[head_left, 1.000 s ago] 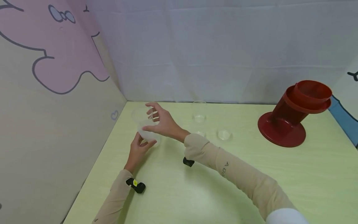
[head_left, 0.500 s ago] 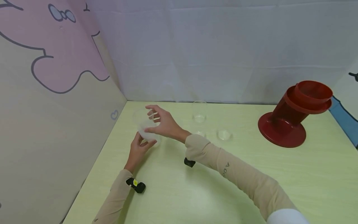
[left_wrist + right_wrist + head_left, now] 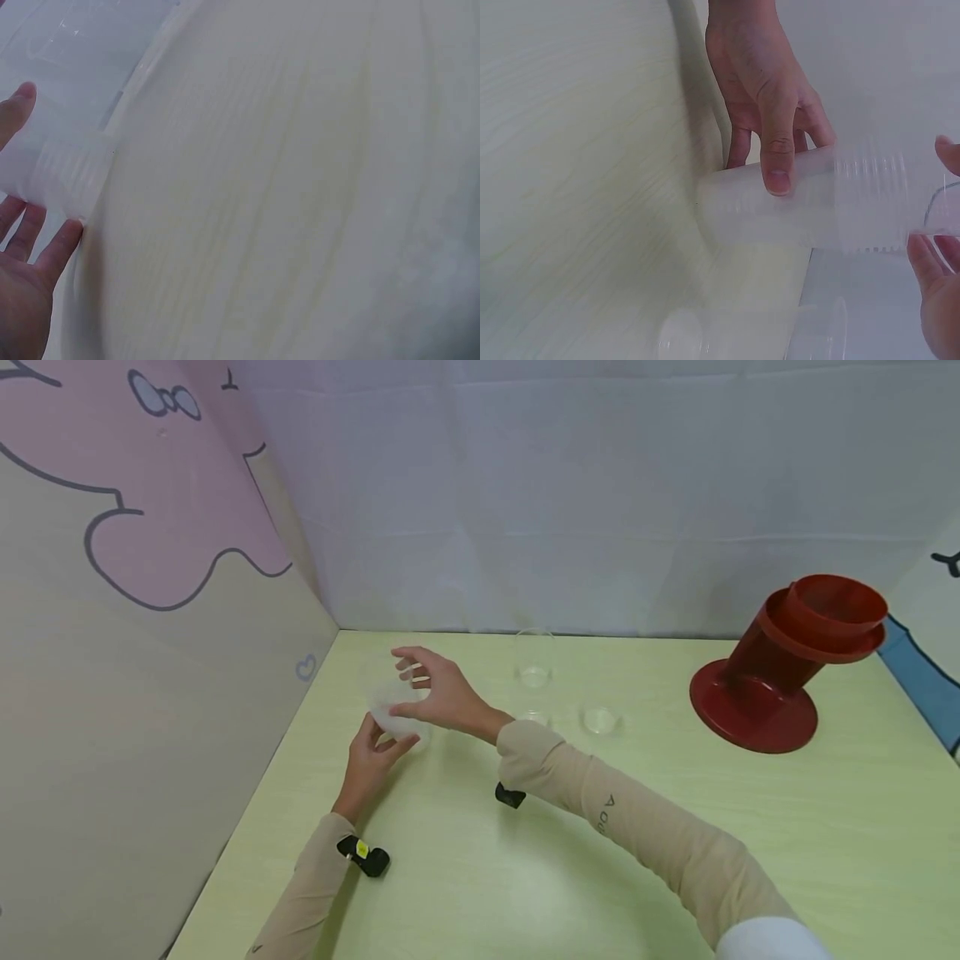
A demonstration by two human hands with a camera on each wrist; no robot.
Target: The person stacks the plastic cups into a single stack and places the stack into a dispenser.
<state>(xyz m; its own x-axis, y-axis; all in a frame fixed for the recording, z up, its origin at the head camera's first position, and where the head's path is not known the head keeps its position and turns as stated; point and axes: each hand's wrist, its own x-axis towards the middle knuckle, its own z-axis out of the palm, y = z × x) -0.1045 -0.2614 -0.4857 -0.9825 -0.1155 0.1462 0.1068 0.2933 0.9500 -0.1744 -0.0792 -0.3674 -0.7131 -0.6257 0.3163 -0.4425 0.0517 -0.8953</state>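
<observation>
In the head view my left hand [image 3: 369, 767] grips a stack of clear plastic cups [image 3: 400, 720] low down, near the table's far left corner. Its thumb lies along the stack's side in the right wrist view, where the ribbed band of nested rims [image 3: 870, 199] shows. My right hand [image 3: 444, 695] is at the stack's open end, thumb and fingers curled round a clear plastic cup [image 3: 381, 681] that sits partly inside the others. The left wrist view shows the rim band [image 3: 71, 169] close up, with fingertips right at it.
Several more clear cups, such as one standing cup [image 3: 534, 664] and another cup [image 3: 601, 720], stand to the right of the hands. A red flanged cylinder [image 3: 776, 664] leans at the far right of the pale table [image 3: 480, 877]. A patterned wall [image 3: 187, 710] borders the left.
The cup in my right hand has sunk lower into the stack, and the right hand has come down slightly with it. My left hand keeps its place.
</observation>
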